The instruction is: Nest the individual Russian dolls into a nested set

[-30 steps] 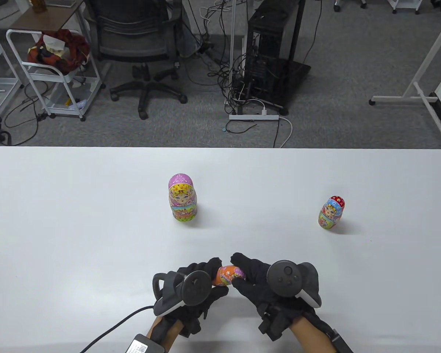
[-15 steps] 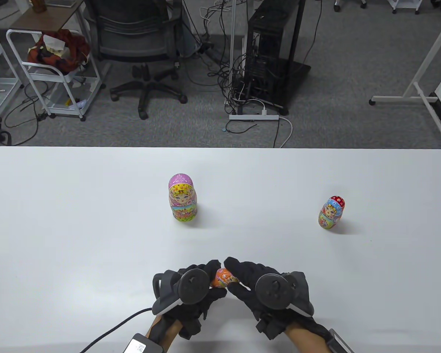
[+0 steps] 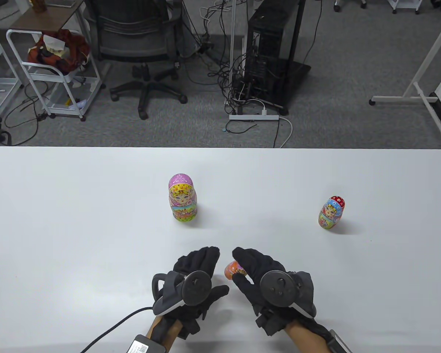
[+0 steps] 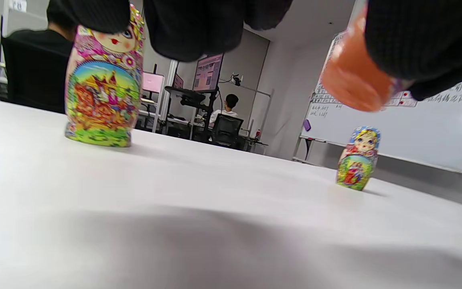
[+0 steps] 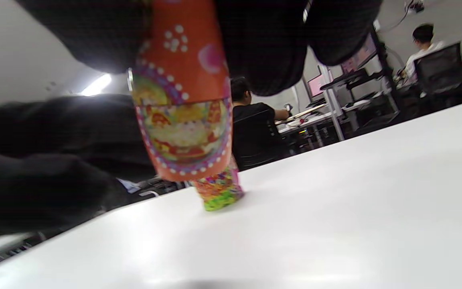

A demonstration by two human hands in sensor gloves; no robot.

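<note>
Item: orange doll [image 3: 234, 270], closed, held clear of the white table [image 3: 77, 220] near its front edge, between the two hands. Seam between halves visible in the right wrist view.

Holder: right hand [image 3: 259, 274]. Fingers [image 5: 263, 44] curl over the doll's upper part, thumb on the opposite side; firm wrap, not a tip pinch.

Left hand [image 3: 194, 274]: just beside the doll, not touching it. Fingers loosely curled, parted, holding nothing.

Other stock: pink-headed doll [image 3: 182, 197], largest, upright mid-table; red-and-blue doll [image 3: 331, 212], smaller, upright to the right, well apart from both.

Step in hand, as judged: opening a shell or setting the orange doll down; which one cannot be told.

Handling note: grip each half near the seam, twist gently while pulling straight apart, keep the lower half upright. Painted lacquer is probably slick under glove fabric; squeeze moderately. Nest smallest first.
</note>
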